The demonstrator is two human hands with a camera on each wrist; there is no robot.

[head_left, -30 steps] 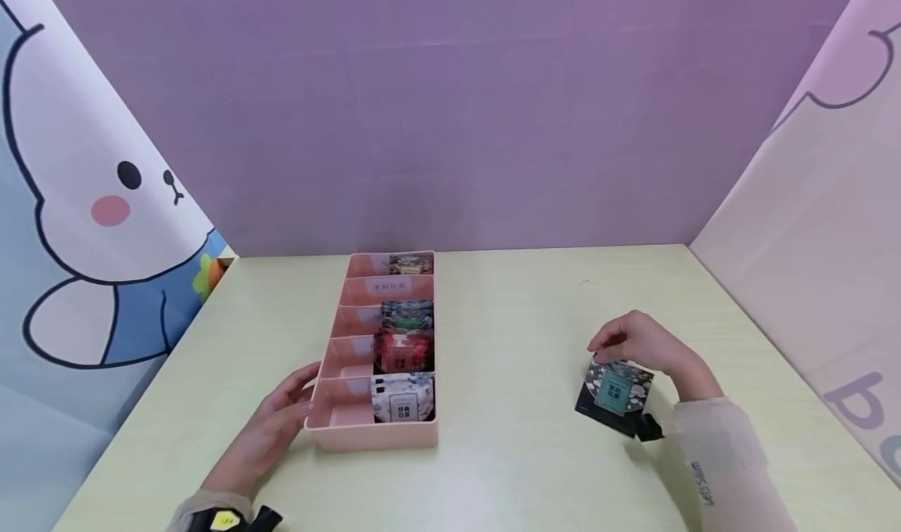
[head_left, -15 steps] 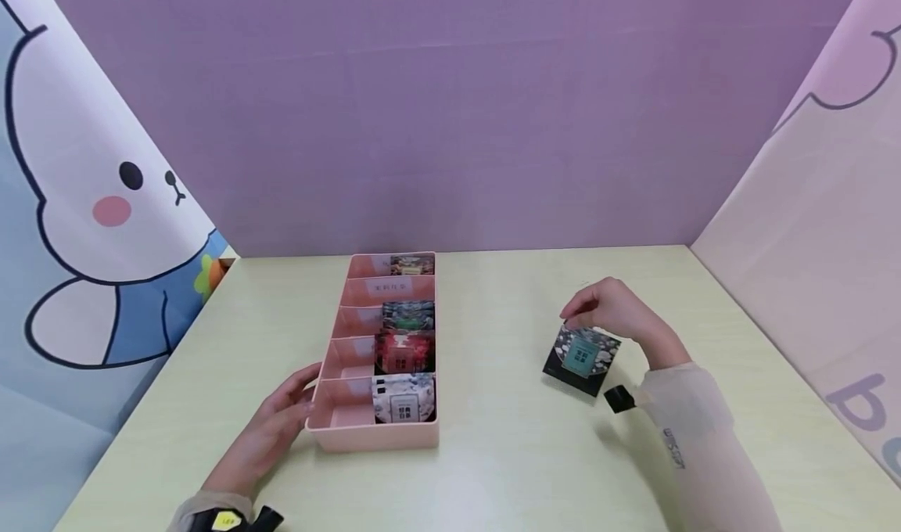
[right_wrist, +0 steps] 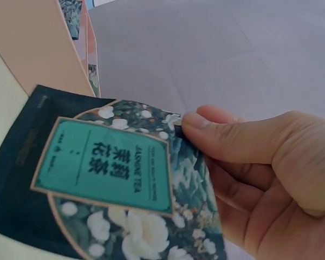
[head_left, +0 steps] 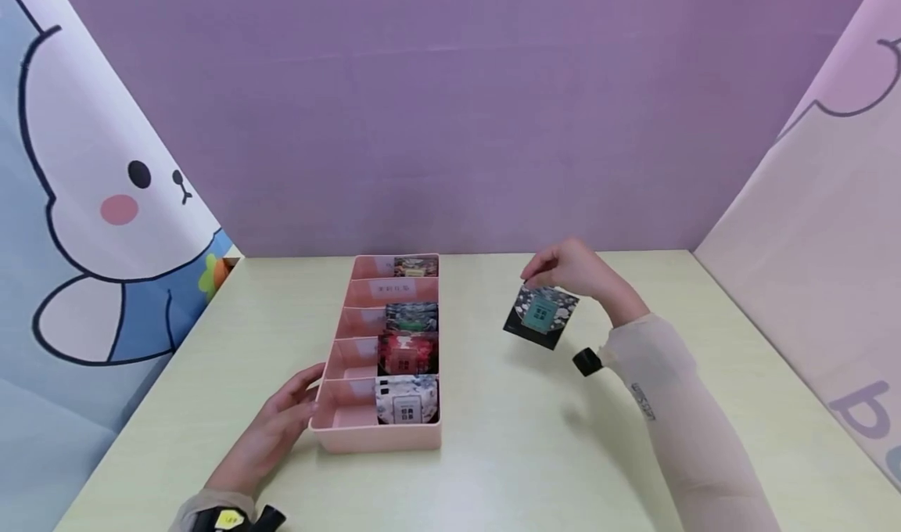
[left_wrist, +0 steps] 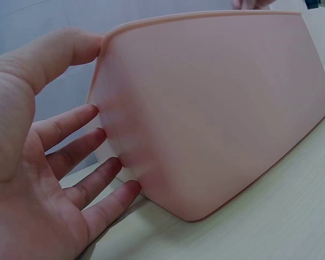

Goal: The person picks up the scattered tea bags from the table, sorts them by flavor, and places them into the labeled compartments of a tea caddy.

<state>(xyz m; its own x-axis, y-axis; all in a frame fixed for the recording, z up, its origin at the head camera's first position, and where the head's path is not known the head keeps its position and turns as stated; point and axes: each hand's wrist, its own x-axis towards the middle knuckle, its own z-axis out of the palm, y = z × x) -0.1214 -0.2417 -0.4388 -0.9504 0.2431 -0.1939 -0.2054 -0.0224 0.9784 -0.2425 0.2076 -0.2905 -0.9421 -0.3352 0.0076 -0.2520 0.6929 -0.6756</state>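
Note:
My right hand point(head_left: 573, 266) pinches a jasmine tea sachet point(head_left: 541, 310) by its top edge, holding it above the table to the right of the pink divided box point(head_left: 376, 438). The right wrist view shows the sachet point(right_wrist: 105, 157) close up, dark green with white flowers and a teal label, thumb on its edge. My left hand point(head_left: 281, 418) rests against the box's near left corner. In the left wrist view its fairly straight fingers point(left_wrist: 92, 143) touch the box wall point(left_wrist: 206, 108), thumb at the rim.
Most compartments hold upright tea sachets: white point(head_left: 407, 399) in front, then red point(head_left: 408, 354), green point(head_left: 411, 317), and a multicoloured one point(head_left: 415, 267) at the back. The second compartment from the back shows only a label point(head_left: 394, 289). A purple backdrop point(head_left: 450, 125) stands behind the table.
My right hand has moved left and away from me with the sachet, off the right side of the table toward the box. My left hand and the box stay in place.

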